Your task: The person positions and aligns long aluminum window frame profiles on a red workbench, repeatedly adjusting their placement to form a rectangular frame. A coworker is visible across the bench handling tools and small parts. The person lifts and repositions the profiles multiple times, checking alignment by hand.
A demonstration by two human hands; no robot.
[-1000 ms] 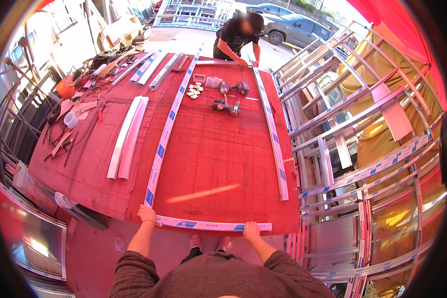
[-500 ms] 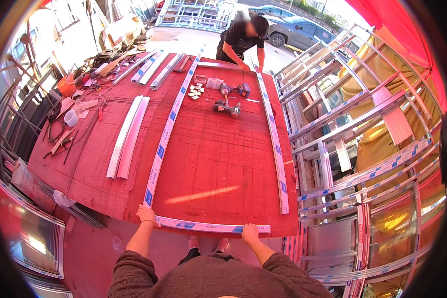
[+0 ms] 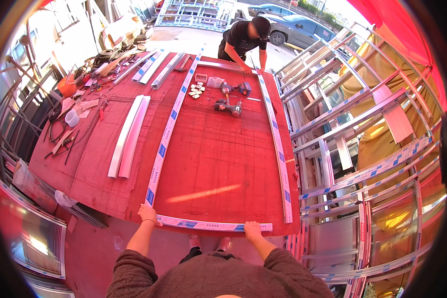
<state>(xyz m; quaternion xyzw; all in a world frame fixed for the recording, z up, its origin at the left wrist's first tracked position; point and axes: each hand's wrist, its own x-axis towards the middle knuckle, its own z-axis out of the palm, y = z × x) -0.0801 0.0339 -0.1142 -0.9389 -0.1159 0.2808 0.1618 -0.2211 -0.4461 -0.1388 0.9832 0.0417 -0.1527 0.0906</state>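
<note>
At the table's near edge lies a short metal frame profile (image 3: 203, 225) with white and blue film. My left hand (image 3: 147, 213) is closed around its left end, at the corner with a long left profile (image 3: 168, 130). Close to its other end, my right hand (image 3: 253, 230) grips the same short profile. A long right profile (image 3: 277, 144) runs down the right side; its near end stands apart from the short profile. Across the far side is another profile (image 3: 218, 64), where a co-worker (image 3: 246, 42) has both hands at the right corner.
Two cordless drills (image 3: 228, 107), small pale pieces (image 3: 196, 90) and a plastic bag lie inside the frame on the red table (image 3: 218, 164). Loose white profiles (image 3: 129, 136) lie to the left, beyond them tools and scraps. Racked metal frames (image 3: 352, 124) stand close on the right.
The long right profile has slid a little toward me, its near end now closer to the short profile. The co-worker's hands have shifted slightly at the far corner. My hands keep their grip.
</note>
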